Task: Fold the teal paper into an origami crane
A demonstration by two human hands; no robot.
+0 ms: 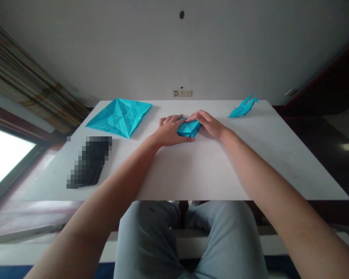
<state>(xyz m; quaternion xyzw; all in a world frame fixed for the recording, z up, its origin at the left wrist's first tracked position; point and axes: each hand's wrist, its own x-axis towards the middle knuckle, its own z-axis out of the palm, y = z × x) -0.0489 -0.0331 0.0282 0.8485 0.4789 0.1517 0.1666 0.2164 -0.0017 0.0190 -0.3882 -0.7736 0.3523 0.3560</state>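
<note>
A small, layered piece of folded blue paper (189, 128) lies on the white table in front of me, between both hands. My left hand (173, 131) grips its left side, with the thumb along the near edge and the fingers on the far side. At the far right corner of the paper, my right hand (208, 123) presses with its fingers bent over the top edge. The undersides of the paper and some fingertips are hidden.
A creased, unfolded blue sheet (120, 116) lies at the back left of the white table (192, 174). Nearer on that side is a dark, pixelated flat object (90, 162). A folded blue paper crane (243, 108) stands at the back right. Behind is a wall with sockets (182, 93).
</note>
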